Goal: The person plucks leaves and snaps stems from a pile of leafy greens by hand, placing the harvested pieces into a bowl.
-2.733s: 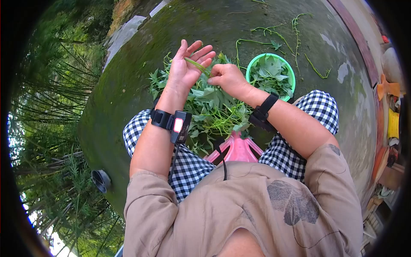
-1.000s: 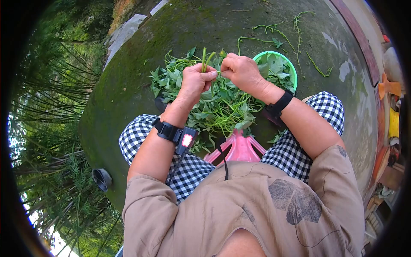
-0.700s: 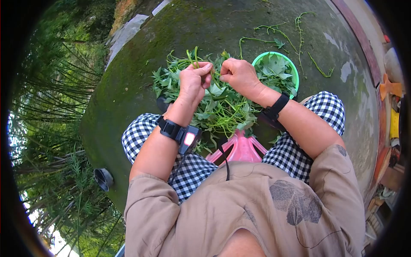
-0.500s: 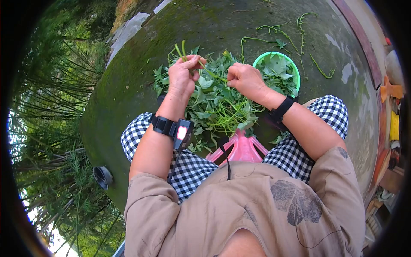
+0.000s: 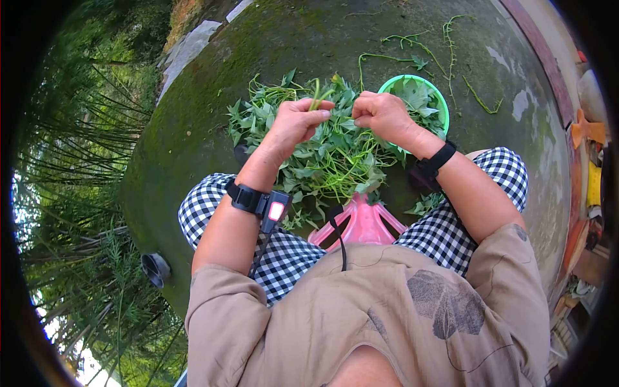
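My left hand (image 5: 298,126) is closed round a few short green stems (image 5: 317,97), whose ends stick up past the thumb. Facing it, my right hand (image 5: 385,119) has thumb and fingertips pinched together; whatever lies in that pinch is too small to make out. Under both hands spreads a heap of leafy green vines (image 5: 335,158) with tangled stalks. Just beyond my right hand stands a bright green-rimmed basin (image 5: 445,106) with picked leaves (image 5: 416,97) in it, partly covered by that hand.
A pink plastic stool (image 5: 364,222) stands between my knees, below the heap. Bare stripped vines (image 5: 480,97) lie on the mossy concrete (image 5: 193,129) beyond the basin. A dark pot (image 5: 155,268) sits at the left edge near bamboo. Assorted objects line the right side.
My left hand has come down and to the right, nearer my right hand. The stem that stretched between the hands no longer spans the gap. My right hand shifted slightly right.
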Motion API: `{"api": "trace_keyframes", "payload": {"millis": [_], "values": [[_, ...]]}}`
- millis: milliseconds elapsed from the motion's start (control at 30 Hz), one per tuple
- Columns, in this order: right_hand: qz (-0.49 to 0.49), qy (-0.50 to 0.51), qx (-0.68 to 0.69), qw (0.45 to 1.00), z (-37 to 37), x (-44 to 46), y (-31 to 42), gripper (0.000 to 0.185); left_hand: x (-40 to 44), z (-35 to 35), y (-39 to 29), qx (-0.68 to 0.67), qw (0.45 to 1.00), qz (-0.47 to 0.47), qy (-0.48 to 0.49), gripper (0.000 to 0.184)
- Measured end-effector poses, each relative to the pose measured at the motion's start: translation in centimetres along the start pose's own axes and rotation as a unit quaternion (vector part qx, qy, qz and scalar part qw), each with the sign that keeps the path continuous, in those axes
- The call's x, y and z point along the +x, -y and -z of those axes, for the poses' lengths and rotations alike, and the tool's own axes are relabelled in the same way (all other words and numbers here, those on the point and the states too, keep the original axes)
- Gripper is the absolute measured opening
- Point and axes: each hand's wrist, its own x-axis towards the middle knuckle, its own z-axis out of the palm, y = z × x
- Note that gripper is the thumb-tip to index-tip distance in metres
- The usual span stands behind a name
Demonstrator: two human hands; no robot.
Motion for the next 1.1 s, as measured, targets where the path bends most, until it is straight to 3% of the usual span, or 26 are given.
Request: {"api": "trace_keyframes", "payload": {"millis": [67, 300, 700, 900, 1100], "values": [[0.010, -0.006, 0.010, 1.000, -0.1, 0.1, 0.5, 0.010, -0.2, -0.9, -0.1, 0.006, 0.999, 0.002, 0.042, 0.018], [0.029, -0.025, 0.060, 0.997, -0.8, 0.5, 0.8, 0.011, 0.6, -1.6, 0.5, -0.065, 0.997, 0.006, 0.047, 0.008], [-0.066, -0.037, 0.354, 0.932, -0.6, 0.2, 1.4, 0.009, 0.9, -1.3, 1.1, -0.053, 0.998, 0.017, 0.029, 0.007], [-0.082, -0.102, 0.385, 0.914, 4.9, 0.0, 0.2, 0.005, 1.7, 0.4, 2.2, -0.068, 0.998, 0.019, 0.001, 0.008], [-0.132, -0.166, 0.313, 0.926, 8.6, -1.4, -2.5, 0.005, 2.0, 1.6, 3.2, -0.144, 0.988, 0.044, -0.045, 0.010]]}}
